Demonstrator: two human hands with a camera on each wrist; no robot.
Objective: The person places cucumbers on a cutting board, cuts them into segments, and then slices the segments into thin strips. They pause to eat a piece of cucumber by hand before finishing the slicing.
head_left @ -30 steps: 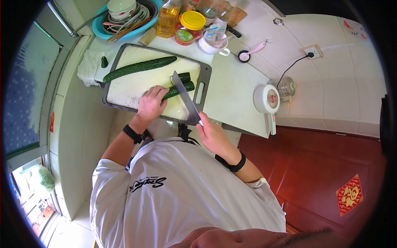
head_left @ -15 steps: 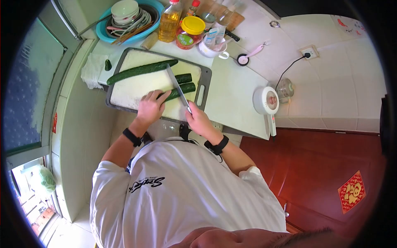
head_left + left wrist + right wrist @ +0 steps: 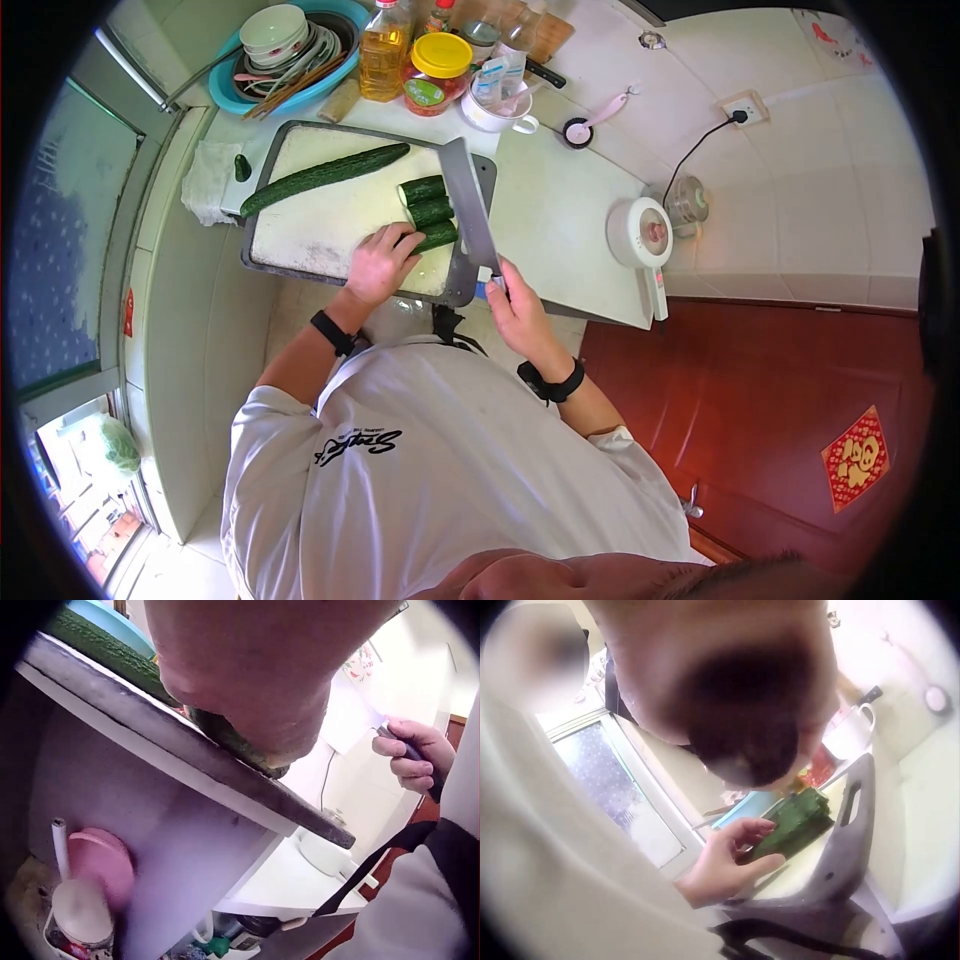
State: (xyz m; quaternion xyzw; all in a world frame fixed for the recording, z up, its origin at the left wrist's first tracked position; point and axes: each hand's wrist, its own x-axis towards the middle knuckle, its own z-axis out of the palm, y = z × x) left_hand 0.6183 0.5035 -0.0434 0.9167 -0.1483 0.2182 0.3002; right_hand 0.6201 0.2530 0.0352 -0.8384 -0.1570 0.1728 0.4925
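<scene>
My left hand [image 3: 378, 268] grips the nearest of three short cucumber pieces [image 3: 436, 237], which lie side by side at the right part of the cutting board [image 3: 320, 225]. In the right wrist view its thumb and fingers close around the green pieces [image 3: 799, 825]. My right hand [image 3: 518, 312] holds a kitchen knife [image 3: 468, 195] by its dark handle, the broad blade pointing away past the pieces' right ends. A long whole cucumber [image 3: 325, 178] lies across the board's far left. In the left wrist view, the left hand hides much of the piece it grips.
A cucumber end [image 3: 242, 168] lies on a white cloth [image 3: 210, 185] left of the board. Behind stand a blue basin [image 3: 225, 95] of dishes, an oil bottle [image 3: 382, 55], a yellow-lidded jar [image 3: 440, 60] and a white mug [image 3: 490, 118]. A white lidded pot [image 3: 630, 235] sits right.
The knife has swung from over the cucumber to the right of the pieces, lifted by my right hand. Three short pieces now lie together, and my left hand has shifted slightly right.
</scene>
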